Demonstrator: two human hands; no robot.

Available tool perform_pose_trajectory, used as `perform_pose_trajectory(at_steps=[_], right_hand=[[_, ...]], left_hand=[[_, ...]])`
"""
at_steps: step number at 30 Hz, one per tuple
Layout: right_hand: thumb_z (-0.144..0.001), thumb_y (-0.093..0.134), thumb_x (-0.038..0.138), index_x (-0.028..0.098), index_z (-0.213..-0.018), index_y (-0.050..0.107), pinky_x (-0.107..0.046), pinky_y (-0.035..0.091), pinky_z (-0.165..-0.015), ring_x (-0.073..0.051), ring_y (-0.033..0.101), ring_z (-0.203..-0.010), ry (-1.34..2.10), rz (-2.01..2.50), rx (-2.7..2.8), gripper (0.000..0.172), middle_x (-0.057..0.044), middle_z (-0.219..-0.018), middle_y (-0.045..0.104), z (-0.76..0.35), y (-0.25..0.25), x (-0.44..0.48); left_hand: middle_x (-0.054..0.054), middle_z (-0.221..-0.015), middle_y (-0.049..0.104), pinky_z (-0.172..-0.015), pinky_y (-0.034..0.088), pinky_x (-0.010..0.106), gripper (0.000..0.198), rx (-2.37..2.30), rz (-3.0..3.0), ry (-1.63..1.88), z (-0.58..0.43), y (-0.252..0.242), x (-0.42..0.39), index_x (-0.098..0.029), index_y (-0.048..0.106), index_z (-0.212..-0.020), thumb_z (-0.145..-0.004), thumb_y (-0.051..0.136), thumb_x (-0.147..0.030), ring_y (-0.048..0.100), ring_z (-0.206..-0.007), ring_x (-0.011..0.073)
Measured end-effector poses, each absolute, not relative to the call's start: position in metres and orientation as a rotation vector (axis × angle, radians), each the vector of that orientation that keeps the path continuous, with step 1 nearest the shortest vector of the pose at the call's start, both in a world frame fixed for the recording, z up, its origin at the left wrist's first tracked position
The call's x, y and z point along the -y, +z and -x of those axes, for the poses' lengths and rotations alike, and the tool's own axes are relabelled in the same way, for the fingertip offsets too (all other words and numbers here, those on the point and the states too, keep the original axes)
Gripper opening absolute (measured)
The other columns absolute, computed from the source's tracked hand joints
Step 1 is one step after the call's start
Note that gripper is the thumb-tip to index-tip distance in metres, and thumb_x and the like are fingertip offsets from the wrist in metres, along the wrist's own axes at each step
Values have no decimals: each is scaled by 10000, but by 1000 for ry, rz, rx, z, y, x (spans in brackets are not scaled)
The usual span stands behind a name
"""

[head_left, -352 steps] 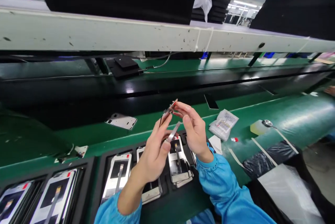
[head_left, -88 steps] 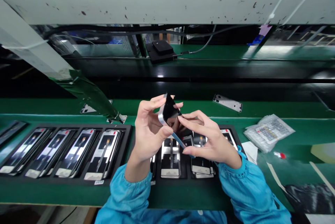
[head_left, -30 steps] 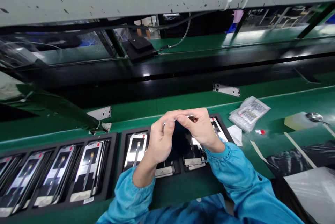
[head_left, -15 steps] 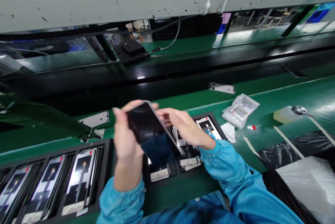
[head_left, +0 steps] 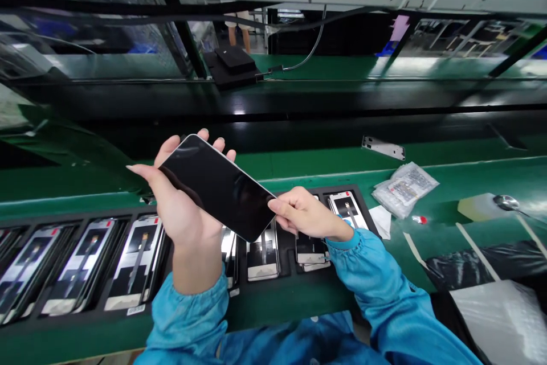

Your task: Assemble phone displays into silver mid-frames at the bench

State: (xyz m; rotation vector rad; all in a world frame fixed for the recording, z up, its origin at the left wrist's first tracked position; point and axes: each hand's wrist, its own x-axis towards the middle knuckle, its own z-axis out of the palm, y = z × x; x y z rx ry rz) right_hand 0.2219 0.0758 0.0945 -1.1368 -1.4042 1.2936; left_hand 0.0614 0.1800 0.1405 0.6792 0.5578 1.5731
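Note:
A phone screen panel [head_left: 217, 185] with black glass and a silver rim lies face up across my left hand [head_left: 179, 200], whose fingers curl round its far edge. My right hand [head_left: 301, 214] pinches the panel's near right corner between thumb and fingers. Both arms wear blue sleeves. Below the hands sits a black tray [head_left: 367, 211] with several upright screen panels [head_left: 262, 251] showing their white backs and flex cables.
A second black tray [head_left: 85, 319] of screen panels lies to the left on the green bench [head_left: 470, 174]. A metal frame [head_left: 383, 147], a plastic packet [head_left: 405, 187], a small red piece [head_left: 419, 219] and a black bag [head_left: 478, 265] lie to the right. A shelf hangs overhead.
The panel has turned from edge-on to flat, glass up, in my left hand. My right hand has slid to its near corner, and the view has shifted slightly.

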Motion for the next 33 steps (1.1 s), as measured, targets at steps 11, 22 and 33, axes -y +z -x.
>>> perform_pose_trajectory(at_steps=[11, 22, 33], right_hand=[[-982, 790, 791, 203, -491, 566, -245, 407, -507, -76, 441, -406, 1387, 981, 1297, 798, 20, -420, 508, -195, 91, -76], [-954, 826, 813, 187, -608, 690, -241, 455, -504, -106, 561, -463, 1549, 857, 1351, 728, 18, -497, 592, -178, 88, -70], [-1029, 710, 845, 204, -517, 635, -248, 438, -494, -109, 558, -443, 1383, 902, 1338, 824, -11, -462, 584, -179, 92, -60]], left_hand=[[142, -1176, 864, -710, 714, 336, 635, -456, -646, 1602, -57, 143, -179, -222, 657, -1213, -1193, 322, -761, 839, -855, 211], [122, -1153, 844, -718, 688, 321, 634, -476, -596, 1681, -63, 148, -169, -215, 611, -1193, -1200, 278, -754, 818, -855, 207], [121, -1176, 820, -789, 693, 360, 520, -466, -573, 1600, -59, 147, -161, -233, 589, -1233, -1219, 351, -695, 827, -951, 236]])
